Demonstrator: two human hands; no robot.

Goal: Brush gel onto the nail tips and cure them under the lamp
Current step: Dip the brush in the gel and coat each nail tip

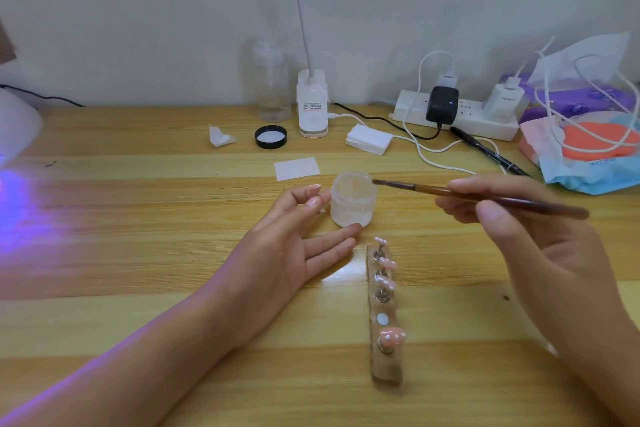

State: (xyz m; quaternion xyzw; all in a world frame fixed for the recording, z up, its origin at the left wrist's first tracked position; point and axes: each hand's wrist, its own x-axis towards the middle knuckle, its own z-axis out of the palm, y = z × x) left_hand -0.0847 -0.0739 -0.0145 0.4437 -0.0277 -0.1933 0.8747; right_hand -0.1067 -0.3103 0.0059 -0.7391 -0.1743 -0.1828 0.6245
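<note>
An open frosted gel jar (353,199) stands on the wooden table (138,253). My left hand (294,250) lies palm up beside it, a curled forefinger at its left side and a straight fingertip touching its base. My right hand (512,215) pinches a brown brush (450,191) whose bristle tip sits at the jar's right rim. Just in front of the jar lies a narrow holder strip (383,314) carrying several pink nail tips (391,336) on metal pegs; one peg spot shows only a white disc. The white curing lamp (15,125) at the far left edge casts a purple glow.
The jar's black lid (270,137), a clear bottle (272,83), a desk lamp base (312,104), white wipes (369,139) and a paper square (296,168) lie behind the jar. A power strip (460,114) with cables, a pen (488,151) and bagged packets (585,149) fill the back right.
</note>
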